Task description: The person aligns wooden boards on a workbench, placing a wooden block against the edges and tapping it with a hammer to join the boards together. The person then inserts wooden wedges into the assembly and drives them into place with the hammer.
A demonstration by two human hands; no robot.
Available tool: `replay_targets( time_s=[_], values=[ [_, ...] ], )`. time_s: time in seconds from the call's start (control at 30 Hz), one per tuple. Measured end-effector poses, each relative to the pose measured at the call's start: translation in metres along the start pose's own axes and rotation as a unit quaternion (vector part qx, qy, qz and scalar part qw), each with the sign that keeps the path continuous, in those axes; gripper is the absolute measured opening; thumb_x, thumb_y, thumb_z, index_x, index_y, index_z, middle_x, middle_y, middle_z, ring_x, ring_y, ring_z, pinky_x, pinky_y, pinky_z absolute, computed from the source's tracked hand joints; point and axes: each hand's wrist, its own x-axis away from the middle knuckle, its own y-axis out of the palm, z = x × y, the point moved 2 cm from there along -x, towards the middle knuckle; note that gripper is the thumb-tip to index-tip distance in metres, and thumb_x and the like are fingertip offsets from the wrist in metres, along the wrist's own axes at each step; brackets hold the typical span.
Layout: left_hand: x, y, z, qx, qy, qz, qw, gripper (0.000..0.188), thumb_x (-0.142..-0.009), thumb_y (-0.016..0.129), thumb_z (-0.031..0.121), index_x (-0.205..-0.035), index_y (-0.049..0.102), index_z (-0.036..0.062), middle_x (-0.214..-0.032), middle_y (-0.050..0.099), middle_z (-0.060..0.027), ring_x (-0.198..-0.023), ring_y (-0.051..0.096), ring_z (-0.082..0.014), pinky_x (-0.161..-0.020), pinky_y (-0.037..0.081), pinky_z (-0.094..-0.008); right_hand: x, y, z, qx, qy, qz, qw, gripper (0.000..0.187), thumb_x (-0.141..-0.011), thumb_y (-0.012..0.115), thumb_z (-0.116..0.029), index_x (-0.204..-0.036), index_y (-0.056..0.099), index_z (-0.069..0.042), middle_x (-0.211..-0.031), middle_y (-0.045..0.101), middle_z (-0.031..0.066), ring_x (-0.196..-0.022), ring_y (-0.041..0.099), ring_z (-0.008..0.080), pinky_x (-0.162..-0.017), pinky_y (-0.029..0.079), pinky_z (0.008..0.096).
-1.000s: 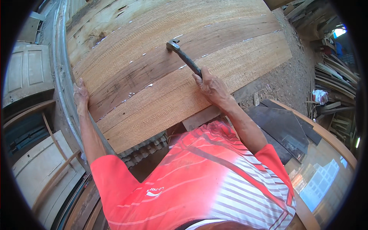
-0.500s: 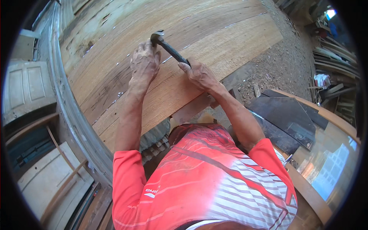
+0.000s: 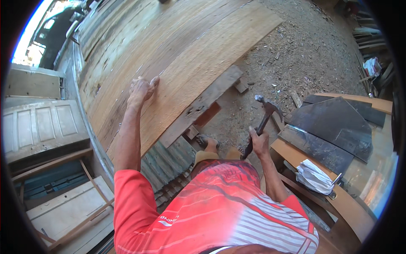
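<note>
While your right grip point(image 3: 259, 142) is closed round the handle of the hammer point(image 3: 266, 118), tilted head-up beside the planks point(image 3: 203, 59) and over the littered ground point(image 3: 296, 63), keep the hold firm. Left grip point(image 3: 142, 89): on the planks, fingers curled, contents not discernible; best kept outside the hammer's path. Changed since half a second ago: hammer, from over the planks to your right side; hands, from close together to well apart.
</note>
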Motion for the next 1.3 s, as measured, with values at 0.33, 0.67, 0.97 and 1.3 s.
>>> replay_targets(
  time_s=[0.33, 0.67, 0.97, 1.3],
  values=[
    [0.003, -0.012, 0.008, -0.033, -0.006, -0.042, 0.999, 0.081, -0.097, 0.043, 0.068, -0.115, 0.068, -0.0069, -0.12, 0.064, -0.0351, -0.121, 0.06, -0.0446, -0.101, 0.046, -0.0469, 0.027, -0.017, 0.242, -0.161, 0.341, -0.007, 0.926, 0.023, -0.093, 0.064, -0.02, -0.079, 0.064, -0.002, -0.063, 0.058, 0.0027, -0.046, 0.053, 0.0125, -0.044, 0.046, 0.0298],
    [-0.001, -0.002, -0.023, 0.012, -0.034, -0.014, 0.999, 0.092, -0.097, 0.032, 0.076, -0.124, 0.064, -0.005, -0.121, 0.065, -0.0262, -0.119, 0.059, -0.0319, -0.1, 0.047, -0.0429, 0.033, 0.068, 0.41, -0.184, 0.45, 0.03, 0.874, 0.021, -0.095, 0.063, -0.026, -0.09, 0.057, -0.007, -0.069, 0.055, 0.0018, -0.053, 0.055, 0.0123, -0.046, 0.047, 0.0314],
    [0.037, -0.009, 0.018, 0.003, -0.026, -0.008, 1.0, 0.098, -0.097, 0.029, 0.077, -0.139, 0.053, -0.0083, -0.143, 0.052, -0.029, -0.141, 0.045, -0.0338, -0.112, 0.04, -0.041, 0.029, 0.103, 0.411, -0.33, 0.49, 0.026, 0.807, 0.024, -0.1, 0.058, -0.028, -0.101, 0.056, -0.004, -0.072, 0.051, 0.0007, -0.056, 0.051, 0.0111, -0.051, 0.045, 0.0282],
    [0.047, -0.011, 0.015, 0.015, -0.047, -0.012, 0.999, 0.096, -0.098, 0.03, 0.075, -0.142, 0.049, -0.0081, -0.147, 0.049, -0.0293, -0.143, 0.042, -0.0344, -0.115, 0.036, -0.0405, 0.011, 0.092, 0.386, -0.34, 0.473, 0.064, 0.81, 0.024, -0.101, 0.058, -0.028, -0.105, 0.055, -0.004, -0.079, 0.045, 0.0001, -0.059, 0.048, 0.0108, -0.053, 0.044, 0.0289]
  ],
)
